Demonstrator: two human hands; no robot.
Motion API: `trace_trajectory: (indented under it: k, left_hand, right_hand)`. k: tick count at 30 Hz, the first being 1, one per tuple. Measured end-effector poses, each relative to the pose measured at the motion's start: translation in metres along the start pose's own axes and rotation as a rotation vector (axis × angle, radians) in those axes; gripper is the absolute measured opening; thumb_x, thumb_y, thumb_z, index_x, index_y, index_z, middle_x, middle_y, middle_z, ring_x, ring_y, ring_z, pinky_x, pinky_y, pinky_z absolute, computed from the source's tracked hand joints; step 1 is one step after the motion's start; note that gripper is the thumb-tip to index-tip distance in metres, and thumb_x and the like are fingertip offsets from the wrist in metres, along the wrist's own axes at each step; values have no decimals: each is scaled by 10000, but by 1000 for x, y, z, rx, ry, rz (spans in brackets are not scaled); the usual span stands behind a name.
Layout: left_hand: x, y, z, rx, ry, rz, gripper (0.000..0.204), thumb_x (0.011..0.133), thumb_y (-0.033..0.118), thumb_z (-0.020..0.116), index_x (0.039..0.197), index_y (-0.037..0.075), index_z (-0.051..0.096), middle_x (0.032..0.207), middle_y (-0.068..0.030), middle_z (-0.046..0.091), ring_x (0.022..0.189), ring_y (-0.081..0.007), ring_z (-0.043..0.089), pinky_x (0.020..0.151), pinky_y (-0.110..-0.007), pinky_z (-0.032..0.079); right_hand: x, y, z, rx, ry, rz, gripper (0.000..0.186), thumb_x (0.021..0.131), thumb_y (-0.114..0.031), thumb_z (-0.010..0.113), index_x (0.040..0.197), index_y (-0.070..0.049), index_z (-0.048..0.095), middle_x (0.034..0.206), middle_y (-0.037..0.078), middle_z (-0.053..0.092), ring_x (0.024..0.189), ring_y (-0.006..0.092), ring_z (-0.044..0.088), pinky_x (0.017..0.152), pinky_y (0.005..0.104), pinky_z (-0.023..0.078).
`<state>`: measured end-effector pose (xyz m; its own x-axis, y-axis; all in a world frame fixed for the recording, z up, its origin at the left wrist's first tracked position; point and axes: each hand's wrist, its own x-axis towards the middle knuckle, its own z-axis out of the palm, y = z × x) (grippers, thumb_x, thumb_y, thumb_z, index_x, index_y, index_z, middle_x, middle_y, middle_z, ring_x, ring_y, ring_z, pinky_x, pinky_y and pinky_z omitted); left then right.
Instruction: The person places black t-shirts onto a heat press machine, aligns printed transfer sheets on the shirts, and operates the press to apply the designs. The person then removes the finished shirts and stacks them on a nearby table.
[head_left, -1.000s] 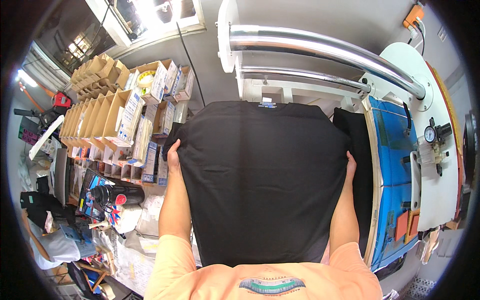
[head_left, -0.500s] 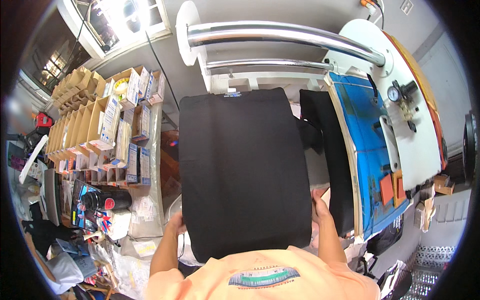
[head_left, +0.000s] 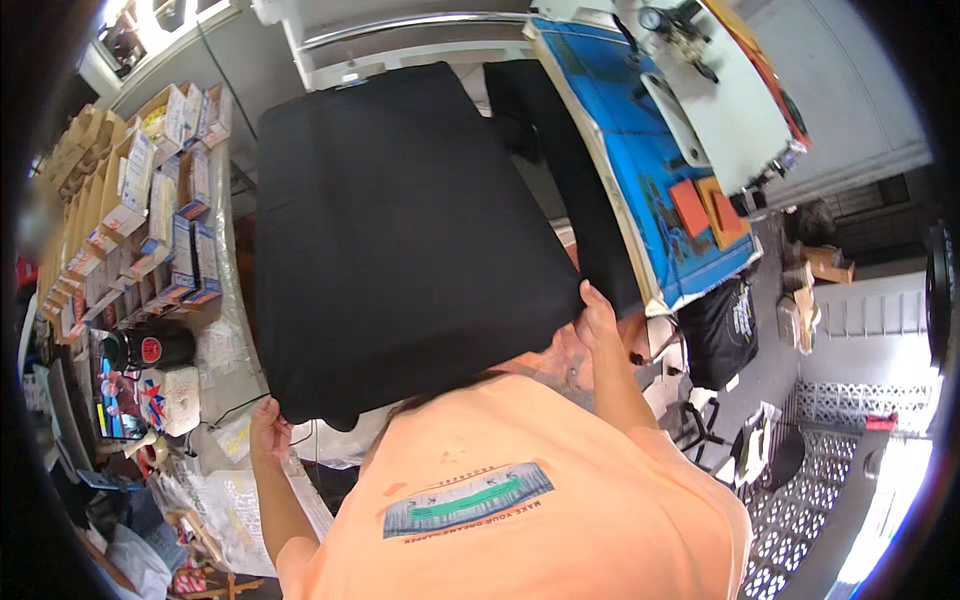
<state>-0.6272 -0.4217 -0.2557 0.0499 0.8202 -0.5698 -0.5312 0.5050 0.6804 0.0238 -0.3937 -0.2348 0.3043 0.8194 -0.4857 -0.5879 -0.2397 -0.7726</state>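
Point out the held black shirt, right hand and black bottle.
Black shirt (head_left: 400, 230), head view: middle of the cloth.
Right hand (head_left: 597, 318), head view: its middle.
Black bottle (head_left: 172, 347), head view: its side.

Garment (head_left: 400, 230): solid black. Cloth-like strip (head_left: 572, 185) right of it: black too. Slab (head_left: 610, 150): bright blue, darker stains, cream edge. Blocks (head_left: 688, 208) on it: brick red, one over orange-tan. Machine plate (head_left: 730, 110): white. Rail (head_left: 420, 28): shiny silver. Worn shirt (head_left: 590, 530): peach, chest print in blue-grey with a green band. Bottle (head_left: 178, 349): black, round red mark. Boxes (head_left: 205, 262): brown and white, blue printing. Bag (head_left: 722, 335): black, pale print. Lattice (head_left: 835, 480): whitish, repeating cut-out pattern.
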Motion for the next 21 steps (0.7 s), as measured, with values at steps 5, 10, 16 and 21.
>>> trace_trajectory:
  k: [5,10,16,21]
  left_hand:
    - [-3,-3,-6,-55,25,-7,445,907,169,628,1302,24,483,1227,-105,602,1057,-231,613,927,-431,509]
    - [9,4,9,-135,-116,-4,217,908,164,595,1095,55,597,1028,-67,682,924,-206,659,860,-392,519]
    - [7,-20,4,-199,-16,107,195,900,165,587,1060,56,610,996,-60,685,880,-195,661,824,-377,526]
    - [37,-54,49,509,301,135,252,812,224,660,928,4,701,752,-50,660,649,-147,584,580,-314,470]
  right_hand:
    - [-4,3,4,-59,157,-48,375,985,-238,537,1241,35,564,1253,132,600,1159,248,552,1054,391,400]
    - [-23,-13,-2,-12,2,26,464,985,-315,540,1319,4,502,1348,140,543,1220,299,527,1053,434,401]
    - [-5,-15,0,-52,25,51,448,976,-321,553,1295,-7,525,1314,134,571,1188,291,549,1030,429,420]
    - [24,17,-11,-577,115,103,447,951,-345,595,1249,-13,559,1122,119,653,928,252,644,794,366,517]
